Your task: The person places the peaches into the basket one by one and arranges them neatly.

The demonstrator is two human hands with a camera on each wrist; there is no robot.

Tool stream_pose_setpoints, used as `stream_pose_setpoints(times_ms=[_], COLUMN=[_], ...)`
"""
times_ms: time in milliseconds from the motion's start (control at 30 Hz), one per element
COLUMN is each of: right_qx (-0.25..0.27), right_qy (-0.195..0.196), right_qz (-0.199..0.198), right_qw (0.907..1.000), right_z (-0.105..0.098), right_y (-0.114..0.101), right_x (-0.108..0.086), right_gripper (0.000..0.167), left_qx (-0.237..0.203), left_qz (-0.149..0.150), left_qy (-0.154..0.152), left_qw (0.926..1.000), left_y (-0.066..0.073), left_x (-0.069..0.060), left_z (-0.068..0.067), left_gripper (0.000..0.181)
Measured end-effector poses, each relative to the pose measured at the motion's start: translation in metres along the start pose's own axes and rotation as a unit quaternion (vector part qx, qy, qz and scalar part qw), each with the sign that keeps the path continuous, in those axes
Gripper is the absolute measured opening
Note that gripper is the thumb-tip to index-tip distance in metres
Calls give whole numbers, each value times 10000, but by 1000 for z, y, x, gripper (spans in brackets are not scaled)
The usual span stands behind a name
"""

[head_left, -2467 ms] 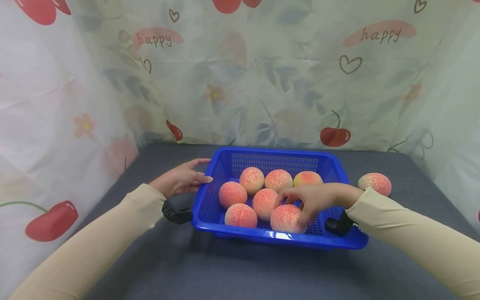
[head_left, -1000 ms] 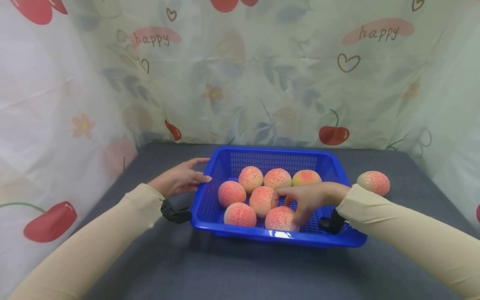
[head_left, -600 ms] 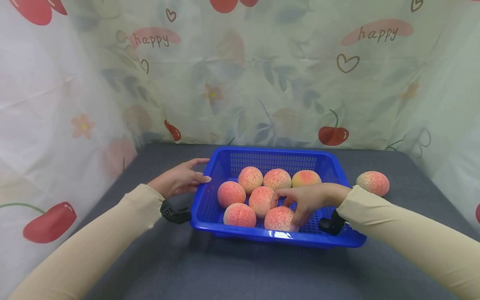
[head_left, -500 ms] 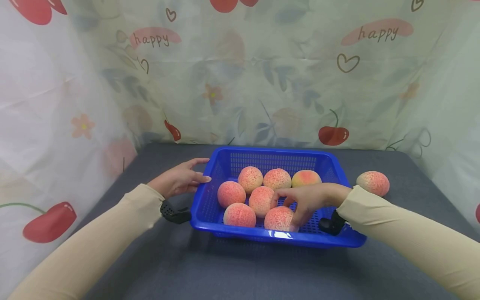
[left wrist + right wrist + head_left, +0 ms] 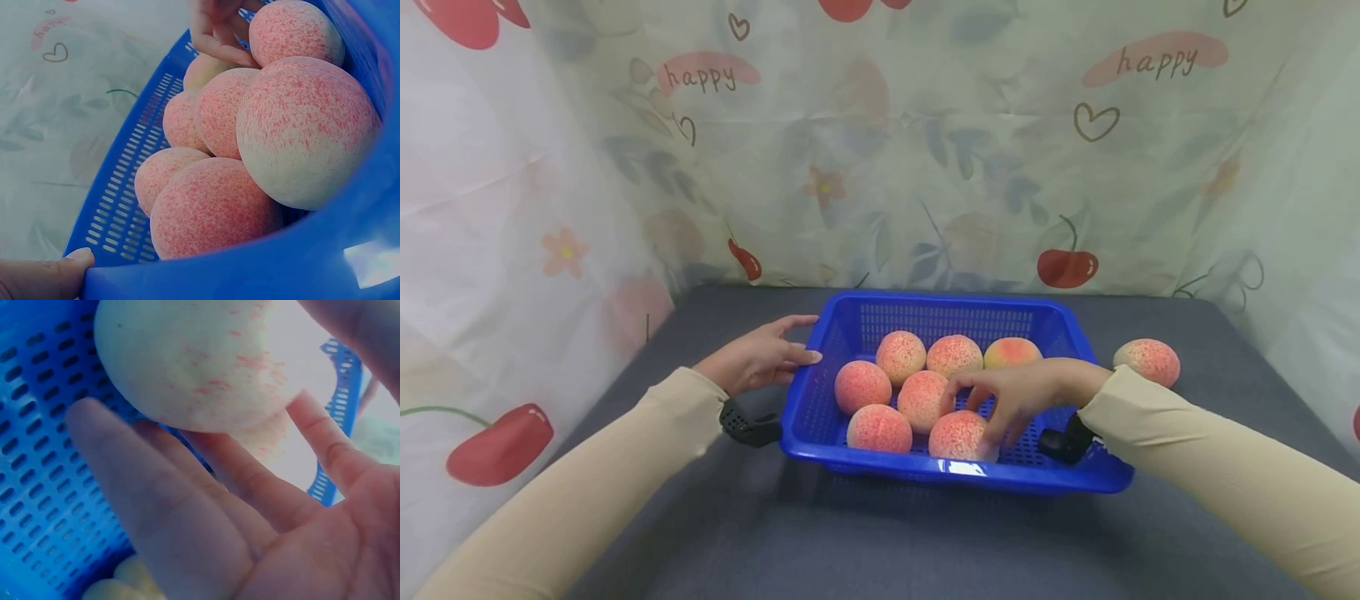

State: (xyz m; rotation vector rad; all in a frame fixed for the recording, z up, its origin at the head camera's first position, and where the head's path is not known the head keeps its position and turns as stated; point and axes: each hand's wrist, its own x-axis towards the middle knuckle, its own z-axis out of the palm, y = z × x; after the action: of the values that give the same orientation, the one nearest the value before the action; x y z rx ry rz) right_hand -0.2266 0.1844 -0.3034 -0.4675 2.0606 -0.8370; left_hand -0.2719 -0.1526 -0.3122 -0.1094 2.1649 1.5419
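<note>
A blue plastic basket [image 5: 951, 304] with slotted walls holds several pink-and-cream peaches. At its left side my left hand [image 5: 763, 357] holds the rim, thumb on the edge and index finger stretched along it; the other fingers are partly hidden. Over the right part of the basket, my right hand [image 5: 1018, 396] is beside the front peach [image 5: 962, 437]. Its fingers are spread and loosely bent near that peach, as the right wrist view also shows; whether a fingertip touches it I cannot tell. The left wrist view shows more peaches [image 5: 215, 209] close together.
One more peach [image 5: 1147, 362] lies on the dark grey tabletop [image 5: 880, 542] right of the basket, behind the right forearm. A printed curtain [image 5: 887, 167] closes off the back and sides. Black wrist cameras [image 5: 1066, 440] hang by both wrists.
Over the frames the front peach and my right hand have shifted slightly left. Just now the right fingers have loosened around that peach. The left hand stays at the rim.
</note>
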Motion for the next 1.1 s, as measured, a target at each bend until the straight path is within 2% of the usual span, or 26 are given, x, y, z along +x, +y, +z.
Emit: stream_pose_setpoints(times_ms=[167, 300, 467, 633, 800, 933, 1100], right_qx=[54, 188, 213, 135, -37, -3, 269], right_qy=[-16, 45, 403, 1002, 1828, 2536, 3397], right_qz=[-101, -339, -807, -1201, -1587, -1847, -1860], right_qw=[9999, 9992, 9957, 9876, 9702, 9495, 9216], right_z=[-6, -14, -28, -42, -59, -71, -82], right_y=[-1, -2, -3, 1, 9, 25, 56], right_x=[-9, -20, -36, -59, -85, -102, -115], right_gripper=[57, 56, 54, 49, 45, 41, 41], left_qx=[-38, -57, -85, -53, -68, -79, -71], left_qz=[-38, -25, -33, -34, -36, -49, -54], left_qy=[-12, -41, -44, -58, -70, -55, -30], left_qw=[10000, 10000, 9999, 10000, 9999, 9999, 10000], left_y=[-1, -1, -1, 1, 3, 2, 1], left_x=[0, 1, 0, -1, -2, -2, -2], left_z=[1, 1, 1, 0, 0, 1, 1], left_gripper=[75, 75, 75, 74, 75, 76, 75])
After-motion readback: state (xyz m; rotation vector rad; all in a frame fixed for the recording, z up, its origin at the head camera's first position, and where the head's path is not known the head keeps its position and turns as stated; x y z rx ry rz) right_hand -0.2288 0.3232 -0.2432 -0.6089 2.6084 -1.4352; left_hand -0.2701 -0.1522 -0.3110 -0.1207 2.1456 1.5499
